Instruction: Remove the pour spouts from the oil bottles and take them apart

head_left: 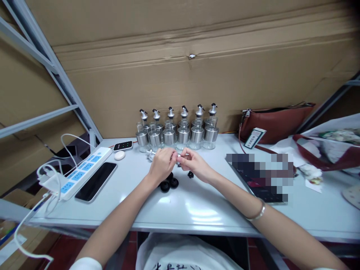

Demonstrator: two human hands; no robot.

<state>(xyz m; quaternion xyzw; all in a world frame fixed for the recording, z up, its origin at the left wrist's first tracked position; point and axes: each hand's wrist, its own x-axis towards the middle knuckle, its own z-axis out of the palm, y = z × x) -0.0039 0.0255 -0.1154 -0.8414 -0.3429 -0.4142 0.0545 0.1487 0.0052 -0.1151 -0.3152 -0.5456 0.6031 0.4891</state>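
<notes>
My left hand (162, 164) and my right hand (196, 164) meet over the middle of the table. Both are closed, pinching a small silvery part (179, 158) between their fingertips; the fingers cover most of it. Silver pourer spouts (151, 155) lie just left of my left hand, partly hidden by it. Under my left wrist sit several round black stoppers (169, 183). A small black piece (190, 174) lies below my right hand. Beyond both hands stand glass bottles with steel bands (183, 134), in two rows; the back row carries silver spouts with black flip caps (200, 108).
On the left are a power strip (84, 170) with white cables, a phone (96, 182), a small display device (123, 146) and a white round object (119, 155). Rightward lie a dark, partly pixelated flat object (253, 180), a brown bag (277, 123) and a small box (254, 138). Cardboard (168, 82) walls the back.
</notes>
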